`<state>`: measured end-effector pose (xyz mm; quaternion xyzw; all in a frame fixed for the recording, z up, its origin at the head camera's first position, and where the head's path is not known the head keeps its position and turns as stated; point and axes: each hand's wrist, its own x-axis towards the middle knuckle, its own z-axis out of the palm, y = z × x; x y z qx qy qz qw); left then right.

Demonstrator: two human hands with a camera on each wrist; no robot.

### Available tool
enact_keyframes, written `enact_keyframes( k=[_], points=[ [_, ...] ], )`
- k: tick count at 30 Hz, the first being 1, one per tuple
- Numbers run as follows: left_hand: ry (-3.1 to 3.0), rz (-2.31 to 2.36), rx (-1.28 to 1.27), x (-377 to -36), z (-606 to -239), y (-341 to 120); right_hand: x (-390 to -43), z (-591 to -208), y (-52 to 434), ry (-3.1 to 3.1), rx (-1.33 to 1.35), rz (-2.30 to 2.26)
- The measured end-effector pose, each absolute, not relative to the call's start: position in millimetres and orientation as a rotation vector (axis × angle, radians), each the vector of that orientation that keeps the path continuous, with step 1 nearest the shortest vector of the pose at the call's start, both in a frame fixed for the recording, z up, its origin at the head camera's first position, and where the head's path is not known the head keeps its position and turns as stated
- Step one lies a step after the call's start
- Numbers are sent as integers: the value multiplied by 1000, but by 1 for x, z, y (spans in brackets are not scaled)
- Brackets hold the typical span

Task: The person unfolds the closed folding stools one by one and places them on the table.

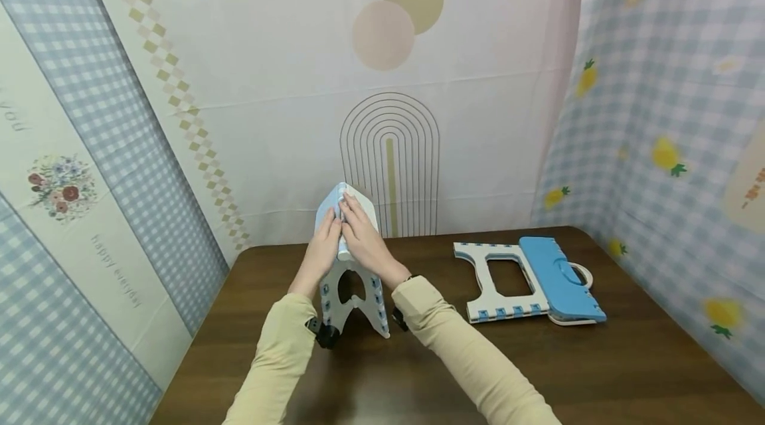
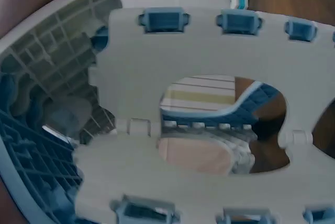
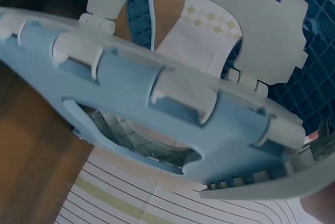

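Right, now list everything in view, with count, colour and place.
Half-folded stool: 1, white and blue, standing on the table, under the hands
Flat stool: 1, white and blue, lying on the table's right side
Table: 1, brown, below both stools
Back cloth: 1, cream with printed shapes, behind the table
Checked cloth: number of pieces unclear, blue and white, left and right
Wrist devices: 2, black, one per wrist
Sleeves: 2, pale yellow, on the arms
Left hand, right hand: 2, on the standing stool
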<state>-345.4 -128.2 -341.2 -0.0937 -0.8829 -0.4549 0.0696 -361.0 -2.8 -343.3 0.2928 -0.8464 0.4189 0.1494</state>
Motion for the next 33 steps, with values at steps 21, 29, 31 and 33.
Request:
enact_keyframes(
  k=[21,29,31,33],
  points=[
    [-2813,-988,-271,-354,-347,-124,-364,-353,1,-2523,675,991],
    [-2894,-905,-326,-356,-346,-131,-368,-352,-4,-2649,664,977],
    [-2913,-853,-338,-357,-346,-131,-368,-353,-4,-2678,642,942],
    [-2925,-797,-356,-357,-347,-131,-367,-353,-4,-2701,615,902]
  ],
)
